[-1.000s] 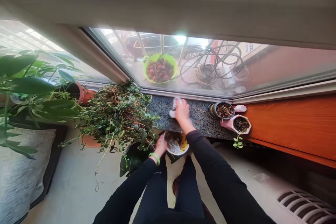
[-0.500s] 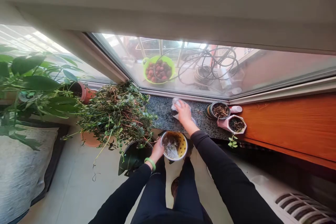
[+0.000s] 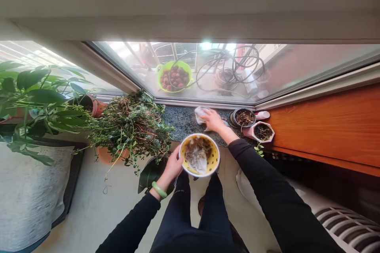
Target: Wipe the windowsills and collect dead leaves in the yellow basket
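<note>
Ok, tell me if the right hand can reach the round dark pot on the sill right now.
Likely yes: the right hand is over the sill just left of the round dark pot, with nothing tall between, though it would probably need to put down the white wad it holds.

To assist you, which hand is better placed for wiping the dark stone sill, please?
Right hand, probably: it holds the crumpled white wad there; the left hand holds the round yellow-lined tub.

Left hand [image 3: 173,164] gripping, right hand [image 3: 213,120] seemingly curled
</note>
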Action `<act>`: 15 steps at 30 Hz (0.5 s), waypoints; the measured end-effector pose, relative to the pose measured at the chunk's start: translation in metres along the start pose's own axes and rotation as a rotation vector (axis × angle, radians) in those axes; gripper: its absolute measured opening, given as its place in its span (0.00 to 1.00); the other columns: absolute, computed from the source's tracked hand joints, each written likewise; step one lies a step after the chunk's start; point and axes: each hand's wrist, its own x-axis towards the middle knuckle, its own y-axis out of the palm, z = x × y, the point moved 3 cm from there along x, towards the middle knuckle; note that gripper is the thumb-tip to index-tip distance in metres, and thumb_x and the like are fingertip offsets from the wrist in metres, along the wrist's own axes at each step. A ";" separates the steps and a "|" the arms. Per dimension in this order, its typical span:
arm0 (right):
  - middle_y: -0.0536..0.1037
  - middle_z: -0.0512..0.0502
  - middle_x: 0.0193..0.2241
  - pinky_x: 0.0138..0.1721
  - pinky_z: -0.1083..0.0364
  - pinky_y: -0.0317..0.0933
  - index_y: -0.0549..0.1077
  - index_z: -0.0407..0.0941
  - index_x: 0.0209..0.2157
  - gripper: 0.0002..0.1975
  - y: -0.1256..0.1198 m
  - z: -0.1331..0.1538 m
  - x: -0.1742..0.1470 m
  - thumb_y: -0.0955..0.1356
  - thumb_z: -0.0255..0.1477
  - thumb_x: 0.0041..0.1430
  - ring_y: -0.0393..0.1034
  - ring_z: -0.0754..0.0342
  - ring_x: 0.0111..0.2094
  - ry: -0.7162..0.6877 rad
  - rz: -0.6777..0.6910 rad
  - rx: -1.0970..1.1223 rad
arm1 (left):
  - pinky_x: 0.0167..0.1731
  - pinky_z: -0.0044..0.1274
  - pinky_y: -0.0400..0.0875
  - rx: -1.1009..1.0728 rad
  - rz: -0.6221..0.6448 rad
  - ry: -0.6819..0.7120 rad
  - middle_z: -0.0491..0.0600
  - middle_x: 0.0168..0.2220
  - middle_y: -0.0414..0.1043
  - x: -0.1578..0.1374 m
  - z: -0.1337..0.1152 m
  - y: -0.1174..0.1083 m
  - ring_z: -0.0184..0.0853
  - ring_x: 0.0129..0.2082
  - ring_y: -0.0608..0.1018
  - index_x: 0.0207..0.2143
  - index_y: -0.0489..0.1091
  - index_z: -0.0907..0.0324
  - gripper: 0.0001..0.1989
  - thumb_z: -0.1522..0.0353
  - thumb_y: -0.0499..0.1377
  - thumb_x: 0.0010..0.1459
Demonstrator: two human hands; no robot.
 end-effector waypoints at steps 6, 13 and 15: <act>0.80 0.38 0.50 0.54 0.48 0.65 0.78 0.44 0.47 0.18 -0.024 -0.020 -0.080 0.59 0.32 0.66 0.73 0.48 0.51 0.234 -0.588 0.551 | 0.59 0.33 0.70 -0.129 -0.161 -0.018 0.54 0.59 0.73 0.056 -0.039 -0.002 0.40 0.57 0.76 0.61 0.69 0.58 0.30 0.80 0.56 0.55; 0.78 0.44 0.30 0.39 0.52 0.64 0.71 0.47 0.29 0.18 0.045 -0.035 -0.157 0.57 0.37 0.68 0.72 0.48 0.34 0.349 -0.452 0.452 | 0.40 0.26 0.80 -0.268 -0.328 -0.209 0.55 0.55 0.76 0.069 -0.056 0.003 0.34 0.43 0.81 0.58 0.69 0.58 0.26 0.80 0.55 0.58; 0.80 0.41 0.35 0.42 0.51 0.64 0.73 0.46 0.34 0.16 0.058 -0.042 -0.156 0.57 0.34 0.68 0.73 0.48 0.38 0.260 -0.403 0.424 | 0.38 0.23 0.79 -0.307 -0.359 -0.208 0.54 0.54 0.77 0.062 -0.055 0.009 0.34 0.42 0.81 0.55 0.71 0.57 0.23 0.78 0.58 0.57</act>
